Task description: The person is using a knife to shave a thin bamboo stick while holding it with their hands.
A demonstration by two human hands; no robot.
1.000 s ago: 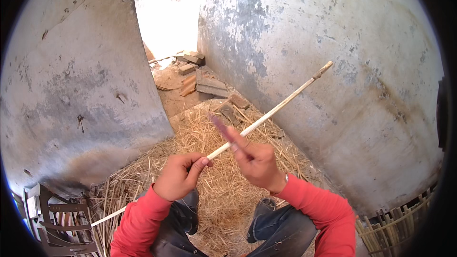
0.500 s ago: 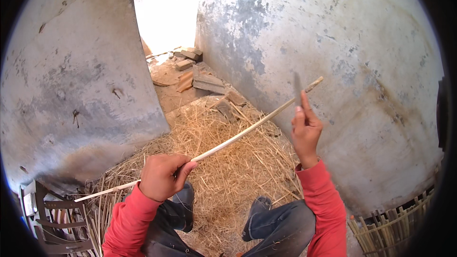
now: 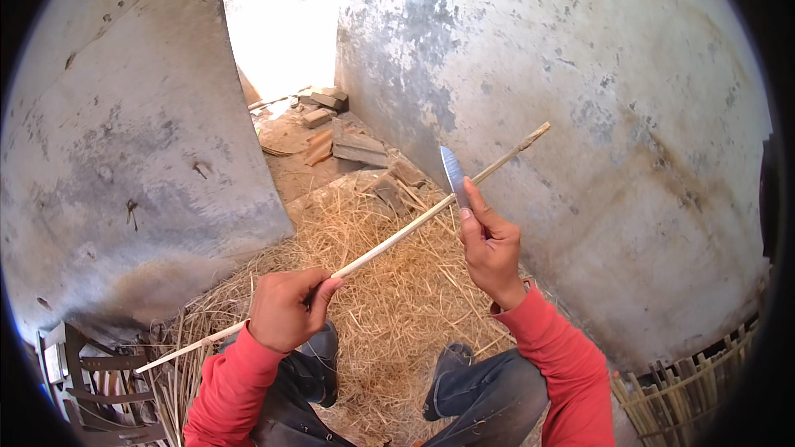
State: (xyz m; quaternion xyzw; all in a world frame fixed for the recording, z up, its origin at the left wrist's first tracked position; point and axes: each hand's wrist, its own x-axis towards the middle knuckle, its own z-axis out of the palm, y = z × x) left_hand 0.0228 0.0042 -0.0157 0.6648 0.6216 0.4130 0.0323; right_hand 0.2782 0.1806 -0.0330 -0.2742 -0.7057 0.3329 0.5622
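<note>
A long, thin, pale stick [image 3: 396, 237] slants up from lower left to upper right, darker and rougher at its far right end. My left hand [image 3: 290, 306] is closed around its lower part, thumb along the top. In my right hand [image 3: 494, 252] is a knife [image 3: 451, 172], its blade pointing up and slightly left. The index finger lies along the blade and the handle is hidden in the palm. The blade crosses the stick near its middle; whether it touches the wood I cannot tell.
Straw-like shavings [image 3: 389, 314] cover the floor around my feet. Bricks [image 3: 360, 147] lie near the bright doorway. At lower left stands a dark slatted chair [image 3: 108, 385] beside a bundle of thin sticks [image 3: 178, 381]. A woven slatted basket [image 3: 687, 397] sits at lower right, below the worn wall [image 3: 596, 190].
My right hand has moved left and slightly down with the knife, bringing the blade from near the stick's far end to closer to its middle. My left hand keeps its hold.
</note>
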